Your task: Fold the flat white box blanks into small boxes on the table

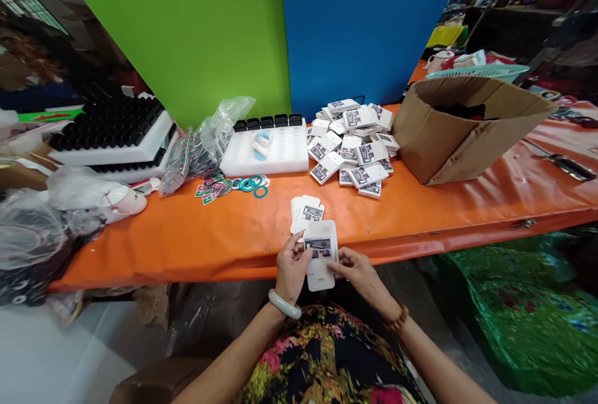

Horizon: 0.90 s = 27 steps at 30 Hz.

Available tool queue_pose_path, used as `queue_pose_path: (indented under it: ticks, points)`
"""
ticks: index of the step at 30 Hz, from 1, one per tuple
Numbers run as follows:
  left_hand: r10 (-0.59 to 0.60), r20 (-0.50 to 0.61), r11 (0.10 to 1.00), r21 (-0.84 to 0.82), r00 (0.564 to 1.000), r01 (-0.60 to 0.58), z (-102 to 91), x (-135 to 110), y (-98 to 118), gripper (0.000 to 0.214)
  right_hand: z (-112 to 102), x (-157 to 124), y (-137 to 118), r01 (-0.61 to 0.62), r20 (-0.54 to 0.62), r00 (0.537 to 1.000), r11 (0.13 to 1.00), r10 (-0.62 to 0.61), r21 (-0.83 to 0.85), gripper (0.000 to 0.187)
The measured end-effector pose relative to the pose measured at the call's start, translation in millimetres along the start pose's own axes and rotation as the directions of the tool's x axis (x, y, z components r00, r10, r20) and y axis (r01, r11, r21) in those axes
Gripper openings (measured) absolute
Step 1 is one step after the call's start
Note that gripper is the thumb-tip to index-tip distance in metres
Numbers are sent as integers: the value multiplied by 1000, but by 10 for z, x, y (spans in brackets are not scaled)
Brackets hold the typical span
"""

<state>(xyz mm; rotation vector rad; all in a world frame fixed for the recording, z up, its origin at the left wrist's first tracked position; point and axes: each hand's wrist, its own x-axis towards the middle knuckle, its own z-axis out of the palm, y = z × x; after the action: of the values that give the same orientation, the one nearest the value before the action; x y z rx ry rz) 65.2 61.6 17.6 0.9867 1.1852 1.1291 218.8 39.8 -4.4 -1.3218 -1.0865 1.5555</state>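
Observation:
My left hand (290,267) and my right hand (357,270) together grip a flat white printed box blank (321,254) just below the front edge of the orange table (420,217). Fingers of both hands pinch its side edges. A small stack of the same flat blanks (306,212) lies on the table right behind it. Farther back a heap of folded small white boxes (355,149) sits beside a white foam tray (266,149) with a row of black items along its far edge.
An open cardboard carton (460,130) stands at the right. Clear plastic bags (205,142), teal rings (252,185) and printed labels (212,186) lie at the left of the foam tray. Stacked trays of black parts (112,136) are far left. Green bags (523,310) fill the floor at right.

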Motion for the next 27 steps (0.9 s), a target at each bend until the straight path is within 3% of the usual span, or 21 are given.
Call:
queue_pose_path:
  ticks: [4, 7, 16, 21, 24, 27]
  points:
    - [20, 105, 990, 140, 994, -35, -89, -102, -82, 50, -53, -122, 72, 168, -153, 968, 967, -198, -192, 56]
    - [-3, 204, 964, 262, 979, -51, -136, -192, -157, 45, -63, -231, 96, 170, -127, 970, 950, -209, -264, 47]
    - [-137, 303, 917, 398, 943, 5, -202, -331, -279, 20, -18, -472, 251, -8, -48, 999, 999, 7, -37, 35]
    - [-21, 345, 900, 416, 938, -133, -130, -299, -177, 17, -7, -446, 200, 38, -131, 990, 998, -44, -47, 34]
    - [-7, 342, 931, 344, 939, -118, -81, -264, -143, 9, -12, -365, 136, 72, -186, 982, 986, -43, 153, 33]
    - [-83, 341, 968, 252, 936, -6, -50, -224, -130, 34, -42, -293, 98, 43, -125, 992, 965, -10, 260, 41]
